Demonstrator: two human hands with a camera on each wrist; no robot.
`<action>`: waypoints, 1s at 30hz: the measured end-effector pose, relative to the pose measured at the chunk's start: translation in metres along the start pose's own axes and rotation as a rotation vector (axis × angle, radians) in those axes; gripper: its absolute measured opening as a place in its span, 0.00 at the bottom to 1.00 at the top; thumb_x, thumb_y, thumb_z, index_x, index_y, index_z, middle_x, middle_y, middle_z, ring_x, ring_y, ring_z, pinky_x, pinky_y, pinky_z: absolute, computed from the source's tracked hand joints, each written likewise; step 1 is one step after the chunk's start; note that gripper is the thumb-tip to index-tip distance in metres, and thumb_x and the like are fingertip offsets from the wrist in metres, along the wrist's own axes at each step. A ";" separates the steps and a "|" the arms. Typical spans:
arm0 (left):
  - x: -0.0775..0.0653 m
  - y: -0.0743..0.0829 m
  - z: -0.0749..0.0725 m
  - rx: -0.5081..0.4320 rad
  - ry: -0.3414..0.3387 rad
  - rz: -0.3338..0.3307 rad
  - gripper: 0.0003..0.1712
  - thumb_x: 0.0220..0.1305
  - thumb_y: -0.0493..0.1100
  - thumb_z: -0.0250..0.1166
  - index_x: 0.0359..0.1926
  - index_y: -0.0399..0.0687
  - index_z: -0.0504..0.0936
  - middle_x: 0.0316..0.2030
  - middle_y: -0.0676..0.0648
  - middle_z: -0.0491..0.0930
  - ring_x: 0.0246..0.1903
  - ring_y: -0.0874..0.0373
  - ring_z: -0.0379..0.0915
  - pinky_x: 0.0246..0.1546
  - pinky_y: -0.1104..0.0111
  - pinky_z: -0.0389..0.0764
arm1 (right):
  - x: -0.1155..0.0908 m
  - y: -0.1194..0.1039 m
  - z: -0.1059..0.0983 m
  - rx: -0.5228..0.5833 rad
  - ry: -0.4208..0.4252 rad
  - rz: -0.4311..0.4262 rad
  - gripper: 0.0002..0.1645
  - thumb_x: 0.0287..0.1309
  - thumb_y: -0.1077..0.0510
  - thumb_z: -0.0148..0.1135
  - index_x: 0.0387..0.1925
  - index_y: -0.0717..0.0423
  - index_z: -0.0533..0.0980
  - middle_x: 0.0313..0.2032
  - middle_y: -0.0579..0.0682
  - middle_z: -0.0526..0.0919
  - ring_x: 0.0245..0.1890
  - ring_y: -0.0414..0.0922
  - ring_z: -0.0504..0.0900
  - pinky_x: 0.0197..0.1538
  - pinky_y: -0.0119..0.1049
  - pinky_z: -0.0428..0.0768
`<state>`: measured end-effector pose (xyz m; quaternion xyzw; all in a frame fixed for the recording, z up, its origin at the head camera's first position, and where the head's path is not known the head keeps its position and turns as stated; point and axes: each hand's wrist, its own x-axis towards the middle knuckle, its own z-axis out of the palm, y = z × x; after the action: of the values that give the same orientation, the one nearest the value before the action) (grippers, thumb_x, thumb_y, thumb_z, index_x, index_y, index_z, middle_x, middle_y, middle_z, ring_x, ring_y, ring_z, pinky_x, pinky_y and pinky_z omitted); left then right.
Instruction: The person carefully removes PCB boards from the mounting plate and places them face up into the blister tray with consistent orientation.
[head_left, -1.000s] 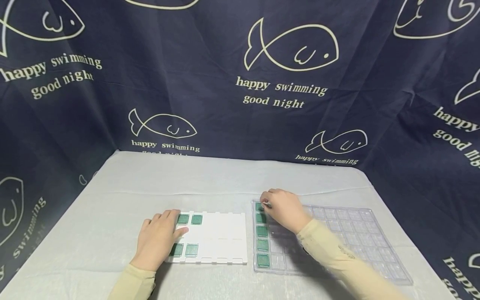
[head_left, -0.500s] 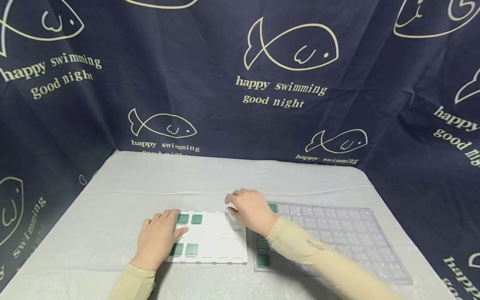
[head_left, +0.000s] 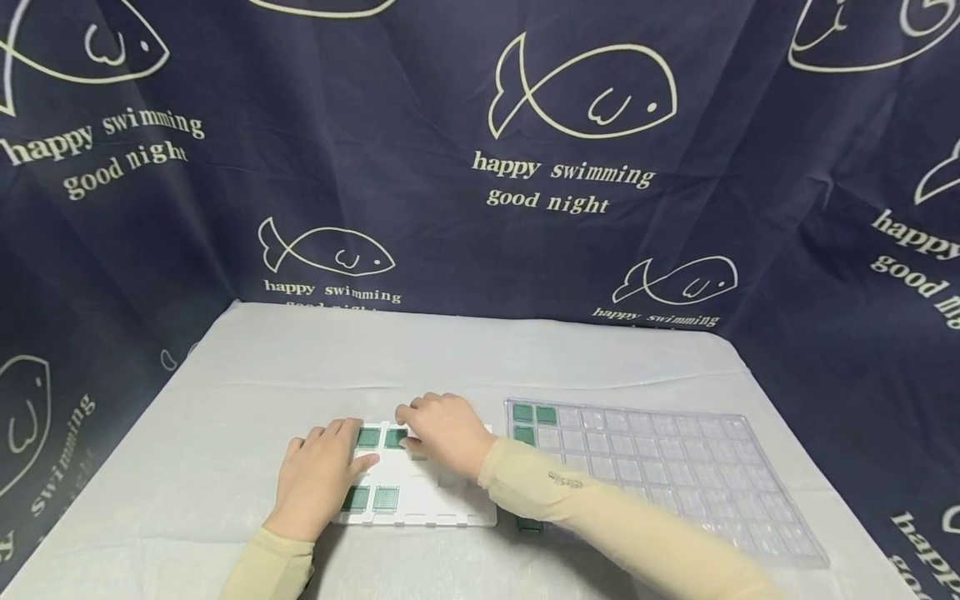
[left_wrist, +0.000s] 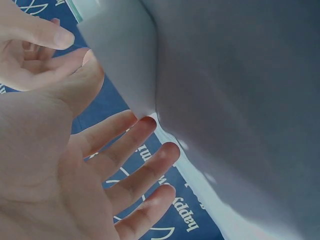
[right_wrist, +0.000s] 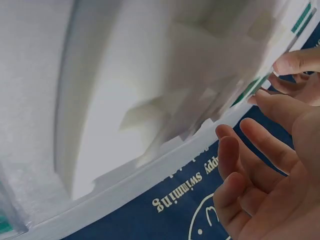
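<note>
My left hand (head_left: 313, 483) rests on the left end of a white slotted board (head_left: 450, 479), fingers spread and thumb over its face. Two green square circuit boards (head_left: 367, 437) show in its far row and two more (head_left: 386, 499) in its near row; the left hand hides the board's left part. My right hand (head_left: 447, 435) is over the far row, thumb and index finger parted right at the second green square (head_left: 393, 438), partly covering it. In the right wrist view the right thumb (right_wrist: 280, 107) lies beside a green edge, other fingers loosely bent.
A clear compartment tray (head_left: 652, 454) lies to the right, with green squares (head_left: 546, 414) in cells along its left side. The right sleeve (head_left: 600, 508) crosses over its near left part. A dark blue fish-print curtain (head_left: 450, 167) stands behind the white-covered table (head_left: 420, 350).
My right hand has moved left from the clear tray to the white board. A green square now shows in the tray's far row, second cell, where the hand was. The left hand stays put.
</note>
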<state>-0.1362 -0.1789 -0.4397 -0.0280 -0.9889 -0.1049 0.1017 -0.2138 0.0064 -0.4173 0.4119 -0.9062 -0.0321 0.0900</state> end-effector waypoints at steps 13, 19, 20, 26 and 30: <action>0.000 0.000 0.000 -0.010 0.000 0.006 0.34 0.59 0.56 0.73 0.60 0.42 0.78 0.52 0.42 0.85 0.46 0.42 0.81 0.40 0.54 0.72 | 0.008 -0.011 0.006 -0.056 -0.001 -0.048 0.17 0.60 0.38 0.70 0.44 0.41 0.82 0.34 0.36 0.85 0.32 0.35 0.81 0.32 0.27 0.75; 0.000 0.000 0.002 -0.005 0.006 0.002 0.33 0.59 0.56 0.73 0.60 0.41 0.78 0.53 0.42 0.84 0.46 0.42 0.81 0.41 0.54 0.73 | 0.009 -0.014 0.008 -0.077 0.001 -0.058 0.15 0.60 0.40 0.70 0.42 0.41 0.81 0.33 0.36 0.84 0.32 0.35 0.81 0.31 0.27 0.74; -0.001 -0.001 0.002 -0.003 0.006 0.002 0.34 0.59 0.56 0.73 0.60 0.41 0.78 0.53 0.42 0.84 0.46 0.42 0.81 0.41 0.54 0.73 | 0.009 -0.014 0.008 -0.078 0.002 -0.059 0.14 0.60 0.40 0.70 0.41 0.41 0.81 0.33 0.37 0.84 0.32 0.35 0.81 0.31 0.27 0.74; -0.001 0.001 0.000 -0.003 -0.009 0.000 0.34 0.60 0.56 0.73 0.60 0.42 0.78 0.53 0.42 0.84 0.46 0.43 0.80 0.41 0.54 0.72 | 0.009 -0.015 0.010 -0.090 0.006 -0.062 0.12 0.60 0.42 0.71 0.40 0.41 0.81 0.34 0.37 0.84 0.32 0.35 0.81 0.31 0.27 0.75; -0.001 0.001 -0.001 -0.003 0.008 0.001 0.33 0.59 0.56 0.73 0.59 0.42 0.79 0.52 0.42 0.85 0.45 0.43 0.80 0.40 0.55 0.72 | 0.009 -0.015 0.010 -0.088 0.005 -0.061 0.11 0.60 0.42 0.71 0.39 0.41 0.81 0.33 0.37 0.84 0.32 0.35 0.82 0.31 0.26 0.75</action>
<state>-0.1348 -0.1778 -0.4388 -0.0283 -0.9883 -0.1066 0.1056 -0.2103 -0.0110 -0.4275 0.4349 -0.8908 -0.0736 0.1091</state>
